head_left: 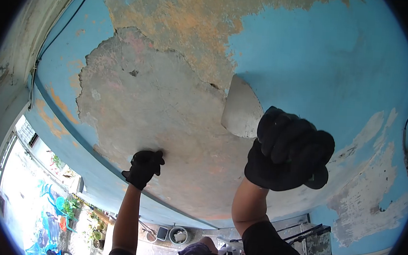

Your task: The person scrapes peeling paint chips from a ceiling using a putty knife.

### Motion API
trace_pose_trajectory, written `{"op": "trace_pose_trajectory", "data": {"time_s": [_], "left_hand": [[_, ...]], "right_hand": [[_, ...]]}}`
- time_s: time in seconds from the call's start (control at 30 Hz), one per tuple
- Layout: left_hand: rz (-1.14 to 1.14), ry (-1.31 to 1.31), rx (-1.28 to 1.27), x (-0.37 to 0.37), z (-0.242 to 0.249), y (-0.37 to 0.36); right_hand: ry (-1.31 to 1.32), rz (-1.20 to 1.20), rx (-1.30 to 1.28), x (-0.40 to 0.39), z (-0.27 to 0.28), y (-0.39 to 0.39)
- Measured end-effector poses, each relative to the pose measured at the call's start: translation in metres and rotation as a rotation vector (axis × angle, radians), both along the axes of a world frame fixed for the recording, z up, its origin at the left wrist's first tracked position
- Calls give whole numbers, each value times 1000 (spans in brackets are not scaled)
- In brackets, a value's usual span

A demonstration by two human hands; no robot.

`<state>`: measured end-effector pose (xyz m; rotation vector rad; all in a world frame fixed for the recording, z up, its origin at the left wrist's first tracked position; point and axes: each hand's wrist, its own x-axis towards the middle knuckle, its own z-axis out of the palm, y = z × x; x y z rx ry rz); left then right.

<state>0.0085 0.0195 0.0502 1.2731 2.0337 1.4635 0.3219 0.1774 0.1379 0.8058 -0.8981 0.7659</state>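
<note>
My right hand (289, 153), in a black glove, is closed in front of the wall at right of centre. From behind its knuckles juts the grey metal blade of a trowel (242, 109), its tip pointing up and left; the fist hides the handle. The blade lies close over the border between blue paint and bare plaster. My left hand (144, 167), also in a black glove, rests at the lower part of the wall (139, 109), with the thumb apart from the bent fingers. I see nothing held in it.
A narrow ledge (117, 169) runs along the wall below my left hand. Lower down are a bucket (178, 236), a smaller container (162, 233) and a worn stand (316, 246). Plants and blue plastic items lie outside at lower left. A dark cable (63, 27) hangs at upper left.
</note>
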Motion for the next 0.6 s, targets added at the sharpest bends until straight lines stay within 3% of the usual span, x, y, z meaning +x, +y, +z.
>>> {"op": "trace_pose_trajectory", "data": {"time_s": [0.27, 0.4, 0.47, 0.57, 0.6], "left_hand": [[26, 34, -11, 4, 3, 3], [40, 8, -6, 0, 1, 7], [36, -31, 27, 1, -2, 6], [42, 44, -26, 6, 5, 2], [39, 48, -20, 4, 3, 4]], "right_hand": [[98, 5, -118, -3, 4, -7], [155, 12, -55, 20, 2, -31], [204, 123, -90, 6, 1, -21], [125, 28, -204, 4, 3, -11], [94, 68, -133, 11, 4, -15]]}}
